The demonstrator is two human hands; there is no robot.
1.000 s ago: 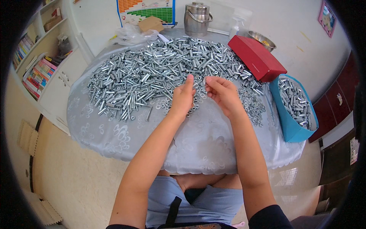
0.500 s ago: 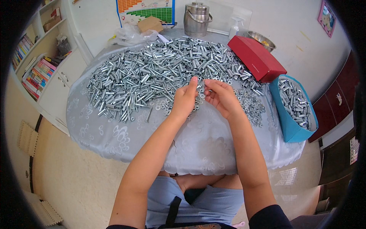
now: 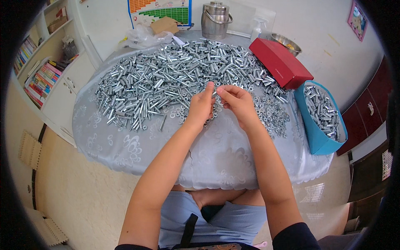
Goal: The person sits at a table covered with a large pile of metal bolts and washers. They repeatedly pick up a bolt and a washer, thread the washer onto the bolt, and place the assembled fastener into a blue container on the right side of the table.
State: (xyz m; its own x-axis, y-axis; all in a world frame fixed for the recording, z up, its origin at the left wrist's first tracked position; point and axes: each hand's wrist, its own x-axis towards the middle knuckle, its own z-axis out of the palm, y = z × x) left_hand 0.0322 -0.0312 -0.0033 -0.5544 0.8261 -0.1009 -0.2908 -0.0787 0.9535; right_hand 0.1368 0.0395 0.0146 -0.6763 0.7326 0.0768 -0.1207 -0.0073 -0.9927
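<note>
My left hand (image 3: 200, 106) is closed around a short silver bolt (image 3: 215, 94), thumb pointing up, most of the bolt hidden by the fingers. At the bolt's end, the thumb and forefinger of my right hand (image 3: 238, 102) are pinched together; whatever small piece they hold is too hidden to name. Both hands are above the near side of a big heap of silver bolts and metal sleeves (image 3: 141, 85). Loose washers (image 3: 273, 116) lie to the right of my right hand, and more show around my left hand. A single bolt (image 3: 162, 123) lies apart at the heap's near edge.
A grey patterned cloth (image 3: 125, 146) covers the table. On the right stand a red box (image 3: 281, 64) and a blue fabric bin (image 3: 323, 139) filled with metal parts. Behind the heap are a steel pot (image 3: 215, 23), a plastic bag (image 3: 143, 38), a spray bottle (image 3: 256, 30) and a metal bowl (image 3: 293, 49).
My right hand has moved slightly left, bringing its fingertips from just apart to the bolt's end by my left thumb. My left hand has shifted a little left and keeps its grip.
</note>
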